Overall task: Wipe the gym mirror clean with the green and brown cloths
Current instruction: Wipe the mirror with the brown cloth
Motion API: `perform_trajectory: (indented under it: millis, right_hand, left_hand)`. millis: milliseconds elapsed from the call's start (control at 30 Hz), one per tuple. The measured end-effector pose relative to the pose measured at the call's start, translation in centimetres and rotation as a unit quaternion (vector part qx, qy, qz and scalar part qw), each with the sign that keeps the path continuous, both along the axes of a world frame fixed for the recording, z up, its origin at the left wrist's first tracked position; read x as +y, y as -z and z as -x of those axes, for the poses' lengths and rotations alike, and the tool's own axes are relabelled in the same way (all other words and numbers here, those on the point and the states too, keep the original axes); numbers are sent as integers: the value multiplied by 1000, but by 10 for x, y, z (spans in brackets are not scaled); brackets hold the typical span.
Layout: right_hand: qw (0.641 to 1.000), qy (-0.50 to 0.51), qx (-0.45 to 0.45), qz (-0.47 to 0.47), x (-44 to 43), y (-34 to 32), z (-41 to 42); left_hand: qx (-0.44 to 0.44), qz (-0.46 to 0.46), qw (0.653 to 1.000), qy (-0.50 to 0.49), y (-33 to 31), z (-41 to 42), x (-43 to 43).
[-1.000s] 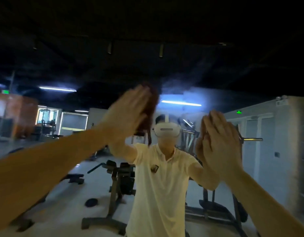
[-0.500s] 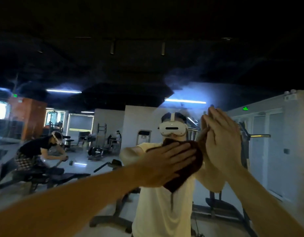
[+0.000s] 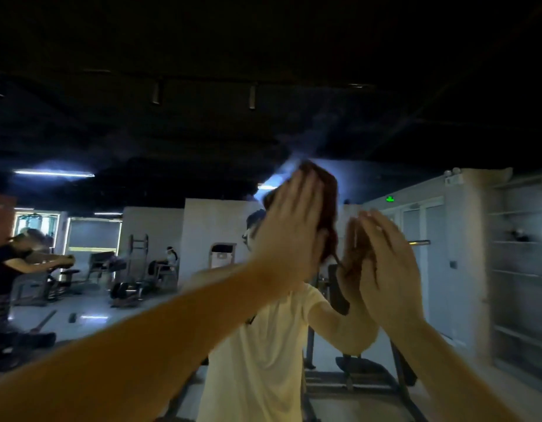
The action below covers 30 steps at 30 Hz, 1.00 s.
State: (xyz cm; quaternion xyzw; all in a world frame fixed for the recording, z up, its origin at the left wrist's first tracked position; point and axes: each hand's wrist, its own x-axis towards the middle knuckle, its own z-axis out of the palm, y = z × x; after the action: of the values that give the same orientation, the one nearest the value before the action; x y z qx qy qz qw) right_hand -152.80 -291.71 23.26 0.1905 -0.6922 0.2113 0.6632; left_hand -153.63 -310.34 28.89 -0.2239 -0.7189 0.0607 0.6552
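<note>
Brown cloth (image 3: 328, 205) was swept up toward 12 o'clock under flat-spread left hand (image 3: 289, 229); right hand (image 3: 385, 269) also spread; wiping judged ongoing.

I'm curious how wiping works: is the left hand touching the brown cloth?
Touching. The head view shows the left hand flat over the brown cloth, which pokes out beyond its fingers.

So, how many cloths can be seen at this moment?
1: a brown cloth under the left hand, pressed on the mirror. No green one shows; the flat right hand may hide it.
</note>
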Motion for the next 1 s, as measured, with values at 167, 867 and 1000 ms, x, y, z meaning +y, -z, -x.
perform_trajectory:
  millis: [167,867,1000]
  right_hand:
    - [997,74,-9,4,-2,-2,-14]
    - [998,34,-51,32,-16,23,-17]
    - [996,65,-54,29,-33,30,-13]
  left_hand:
    - [-65,283,956,-52,81,-1,-24]
    - [-106,305,946,-31,145,-3,-40]
    - [-105,199,974,-28,85,-18,-120]
